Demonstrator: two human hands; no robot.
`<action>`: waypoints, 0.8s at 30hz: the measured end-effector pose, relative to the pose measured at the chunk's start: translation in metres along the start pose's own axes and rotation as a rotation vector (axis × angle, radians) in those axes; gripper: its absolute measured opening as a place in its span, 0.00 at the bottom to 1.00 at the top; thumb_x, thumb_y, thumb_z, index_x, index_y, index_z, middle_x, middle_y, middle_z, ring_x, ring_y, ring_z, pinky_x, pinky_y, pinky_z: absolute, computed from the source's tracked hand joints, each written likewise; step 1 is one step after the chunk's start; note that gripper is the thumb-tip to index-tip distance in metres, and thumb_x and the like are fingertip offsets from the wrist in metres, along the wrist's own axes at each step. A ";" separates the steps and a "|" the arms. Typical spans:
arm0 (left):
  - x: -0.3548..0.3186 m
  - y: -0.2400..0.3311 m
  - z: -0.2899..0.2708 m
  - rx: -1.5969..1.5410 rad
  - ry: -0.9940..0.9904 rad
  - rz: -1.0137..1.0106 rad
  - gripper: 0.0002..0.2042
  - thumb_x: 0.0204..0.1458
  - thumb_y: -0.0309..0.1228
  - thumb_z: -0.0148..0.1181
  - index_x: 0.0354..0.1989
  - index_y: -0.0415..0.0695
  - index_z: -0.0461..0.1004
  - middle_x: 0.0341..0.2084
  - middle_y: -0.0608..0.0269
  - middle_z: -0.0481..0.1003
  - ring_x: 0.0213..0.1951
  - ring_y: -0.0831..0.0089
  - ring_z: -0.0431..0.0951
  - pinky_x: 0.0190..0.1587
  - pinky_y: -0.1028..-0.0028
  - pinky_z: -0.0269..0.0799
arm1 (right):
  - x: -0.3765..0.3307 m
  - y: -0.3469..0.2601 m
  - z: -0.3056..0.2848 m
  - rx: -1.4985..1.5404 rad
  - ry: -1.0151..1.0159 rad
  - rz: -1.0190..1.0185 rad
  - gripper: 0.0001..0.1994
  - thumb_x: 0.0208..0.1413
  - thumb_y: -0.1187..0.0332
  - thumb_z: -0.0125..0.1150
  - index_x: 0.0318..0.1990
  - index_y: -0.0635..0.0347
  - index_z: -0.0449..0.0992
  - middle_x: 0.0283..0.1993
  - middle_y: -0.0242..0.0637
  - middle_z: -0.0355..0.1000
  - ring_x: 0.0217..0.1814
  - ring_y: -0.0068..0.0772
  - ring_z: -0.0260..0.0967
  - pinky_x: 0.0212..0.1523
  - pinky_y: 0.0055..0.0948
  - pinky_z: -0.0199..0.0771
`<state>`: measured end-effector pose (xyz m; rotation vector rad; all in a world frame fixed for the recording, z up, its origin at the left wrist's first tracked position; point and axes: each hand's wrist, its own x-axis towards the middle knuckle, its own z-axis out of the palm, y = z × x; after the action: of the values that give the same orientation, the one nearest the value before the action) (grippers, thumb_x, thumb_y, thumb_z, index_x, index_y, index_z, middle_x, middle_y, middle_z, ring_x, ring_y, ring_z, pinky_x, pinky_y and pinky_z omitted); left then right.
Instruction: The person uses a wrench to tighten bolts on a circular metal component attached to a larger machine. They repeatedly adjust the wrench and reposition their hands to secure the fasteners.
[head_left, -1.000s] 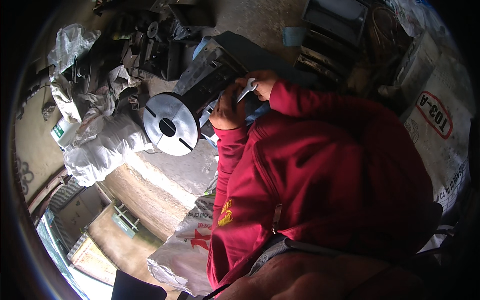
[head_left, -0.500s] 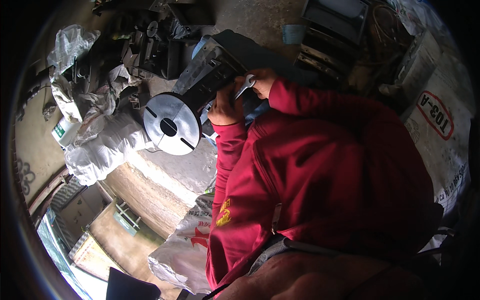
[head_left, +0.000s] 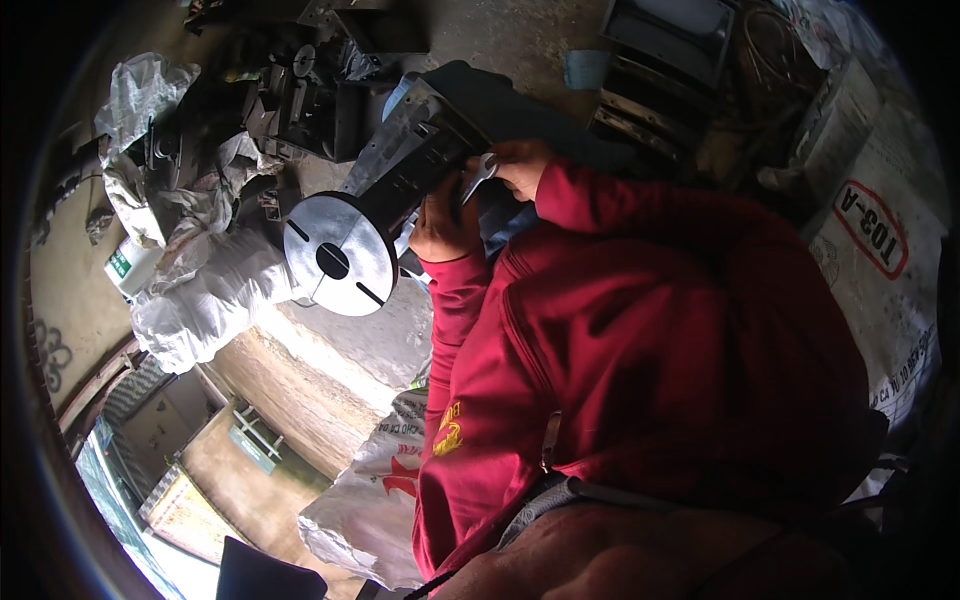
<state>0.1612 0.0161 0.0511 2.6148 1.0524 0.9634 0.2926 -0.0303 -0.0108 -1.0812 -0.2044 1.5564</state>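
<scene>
A shiny round metal disc with a dark centre hole and narrow slots sits at the near end of a dark metal machine body. Beside that body my left hand is closed, its fingers curled against the metal; what they grip is hidden. My right hand, just to the right and a little farther off, is closed at the open-jaw end of a silver open-end wrench. The wrench slants down toward my left fingers, where its other end is hidden. A flat grey metal plate lies along the body's far side.
Dark metal parts crowd the far left. White plastic sacks and a white container lie to the left. A blue bucket and a metal frame stand far off. A printed sack is near my left side.
The wrench and my right hand have shifted slightly left and nearer. My left hand has moved a little left. The disc appears slightly lower and more to the left.
</scene>
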 end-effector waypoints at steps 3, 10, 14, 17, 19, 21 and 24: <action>0.000 0.001 0.006 -0.007 -0.004 0.043 0.11 0.46 0.31 0.62 0.39 0.48 0.76 0.27 0.59 0.78 0.28 0.62 0.79 0.27 0.70 0.73 | -0.002 -0.001 0.003 -0.084 0.036 -0.033 0.12 0.47 0.58 0.66 0.34 0.53 0.78 0.20 0.25 0.68 0.13 0.18 0.57 0.14 0.22 0.57; 0.003 0.004 0.003 -0.007 0.098 0.122 0.11 0.46 0.30 0.63 0.39 0.46 0.75 0.27 0.60 0.77 0.25 0.65 0.78 0.25 0.70 0.71 | -0.002 0.000 0.005 -0.064 0.050 -0.054 0.11 0.48 0.57 0.65 0.32 0.54 0.78 0.16 0.25 0.64 0.12 0.16 0.54 0.12 0.20 0.53; -0.011 0.013 -0.019 -0.083 0.058 -0.060 0.16 0.49 0.25 0.60 0.48 0.42 0.71 0.29 0.56 0.76 0.20 0.67 0.73 0.24 0.72 0.69 | -0.008 -0.008 0.010 -0.129 0.079 -0.046 0.14 0.47 0.55 0.67 0.30 0.56 0.76 0.13 0.22 0.58 0.10 0.14 0.51 0.11 0.18 0.48; -0.023 0.002 -0.028 -0.069 0.026 0.127 0.18 0.50 0.21 0.57 0.51 0.41 0.70 0.29 0.54 0.75 0.19 0.66 0.71 0.24 0.71 0.68 | -0.009 -0.007 0.010 -0.092 0.035 -0.089 0.16 0.47 0.53 0.67 0.29 0.57 0.76 0.12 0.21 0.56 0.10 0.13 0.49 0.11 0.19 0.46; -0.022 0.005 -0.030 -0.061 0.013 0.098 0.21 0.49 0.18 0.54 0.54 0.43 0.69 0.24 0.55 0.73 0.17 0.67 0.69 0.21 0.71 0.66 | -0.013 -0.011 0.011 -0.059 0.027 -0.121 0.15 0.47 0.53 0.67 0.29 0.57 0.76 0.12 0.21 0.55 0.10 0.13 0.48 0.11 0.19 0.44; -0.025 0.008 -0.034 -0.039 0.006 0.035 0.22 0.48 0.19 0.55 0.55 0.45 0.68 0.21 0.57 0.71 0.15 0.67 0.68 0.19 0.70 0.65 | -0.012 -0.008 0.012 -0.108 0.045 -0.150 0.14 0.48 0.55 0.67 0.29 0.56 0.76 0.12 0.20 0.54 0.10 0.12 0.46 0.11 0.19 0.41; -0.030 0.002 -0.026 0.118 -0.003 0.085 0.24 0.47 0.19 0.56 0.55 0.48 0.69 0.17 0.60 0.68 0.14 0.67 0.66 0.16 0.70 0.62 | -0.013 -0.008 0.015 -0.092 0.067 -0.094 0.13 0.48 0.56 0.67 0.29 0.56 0.75 0.12 0.19 0.53 0.10 0.11 0.44 0.11 0.19 0.40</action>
<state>0.1300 -0.0075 0.0566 2.7758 1.0357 0.9417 0.2866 -0.0327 0.0096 -1.1769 -0.2798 1.4360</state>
